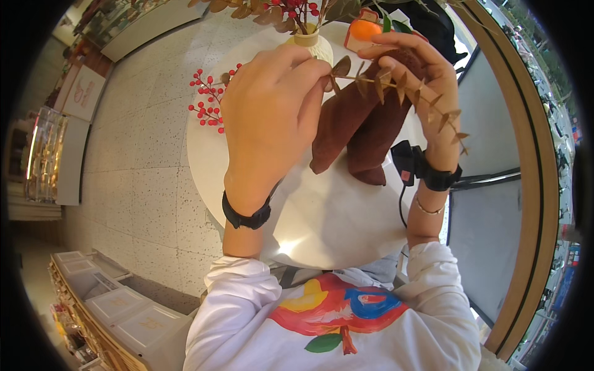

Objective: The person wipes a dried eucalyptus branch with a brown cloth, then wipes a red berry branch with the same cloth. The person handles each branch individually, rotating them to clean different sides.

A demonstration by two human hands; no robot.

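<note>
My left hand (274, 111) pinches one end of a thin sprig with dry brown leaves (383, 83) between thumb and fingertips. The sprig runs right, across my right hand (427, 88), whose fingers are curled over a dark brown plush thing (345, 116) with long limb-like parts. Whether the right fingers grip the plush or only rest on it is hidden. Behind the left hand stands a cream vase (320, 48) with red berries and brown leaves. More red berry sprigs (209, 104) show left of my left hand.
A round white table (334, 222) lies under my hands. At its far side are an orange fruit or ornament (365, 30) with green leaves and a black bag-like thing (429, 23). A wood-framed window (533, 185) runs along the right. White boxes (148, 324) stand on shelving at lower left.
</note>
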